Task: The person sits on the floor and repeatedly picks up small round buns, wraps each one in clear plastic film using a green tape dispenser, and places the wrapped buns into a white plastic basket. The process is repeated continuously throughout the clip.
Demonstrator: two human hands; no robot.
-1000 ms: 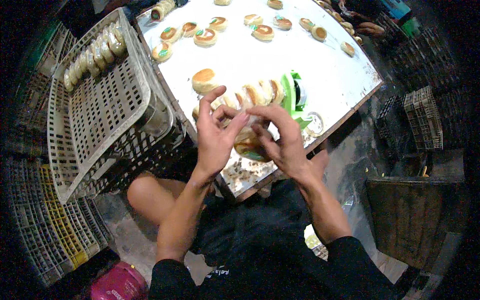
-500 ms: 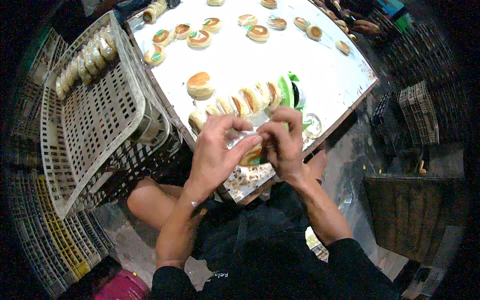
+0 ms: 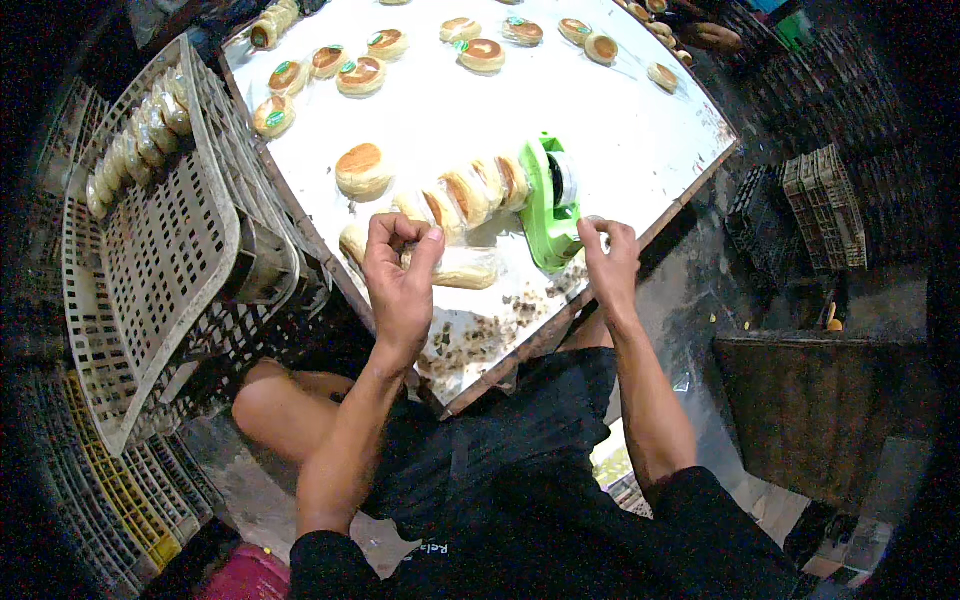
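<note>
A wrapped bun point(image 3: 465, 268), turned on its edge, is pinched by my left hand point(image 3: 402, 285), whose fingers are curled. A row of buns point(image 3: 455, 195) lies just beyond it on the white board point(image 3: 640, 130), with a single unwrapped bun point(image 3: 362, 170) to the left. My right hand point(image 3: 612, 268) is at the near end of the green tape dispenser point(image 3: 547, 205), fingertips close together; anything between them is too small to make out.
Stacked plastic crates point(image 3: 170, 260) stand at my left, the top one holding wrapped buns point(image 3: 138, 140). Loose buns point(image 3: 482, 55) dot the far board. More dark crates point(image 3: 820, 205) and a wooden box point(image 3: 815, 410) are at the right. Another person's hand point(image 3: 712, 36) shows top right.
My hands have moved apart, the right one to the tape dispenser. The bun that was between both hands now rests edgewise in my left hand. The board appears further up-left.
</note>
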